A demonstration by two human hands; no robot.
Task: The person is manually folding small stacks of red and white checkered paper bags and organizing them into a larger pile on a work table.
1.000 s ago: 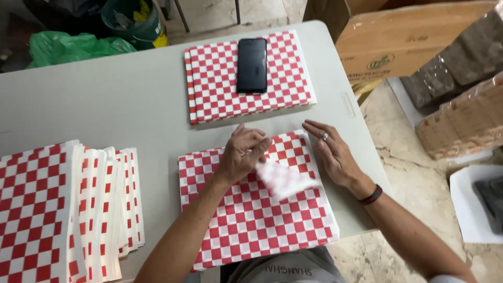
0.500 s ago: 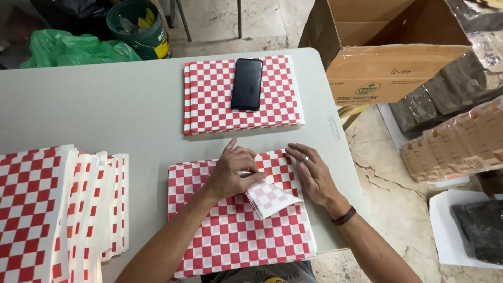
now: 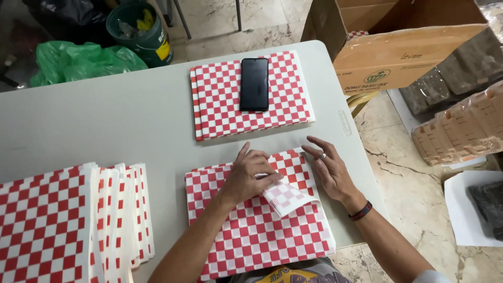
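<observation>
A stack of red-and-white checkered paper sheets (image 3: 251, 236) lies at the near edge of the grey table (image 3: 105, 126). My left hand (image 3: 249, 175) pinches the top sheet's far right corner, which is folded back toward me with its pale underside (image 3: 287, 198) showing. My right hand (image 3: 330, 170) rests flat, fingers spread, on the stack's right edge beside the fold; it wears a ring and a dark wristband (image 3: 361, 210).
A second checkered stack (image 3: 220, 105) at the far side carries a black phone (image 3: 254, 84). Fanned checkered sheets (image 3: 63, 220) lie at near left. An open cardboard box (image 3: 403, 47), wrapped bundles (image 3: 461, 126), a green bucket (image 3: 139, 29) and a green bag (image 3: 78, 60) surround the table.
The view has shifted a little. My left hand has drawn the folded corner further toward me, and my right hand has slid to the stack's right edge.
</observation>
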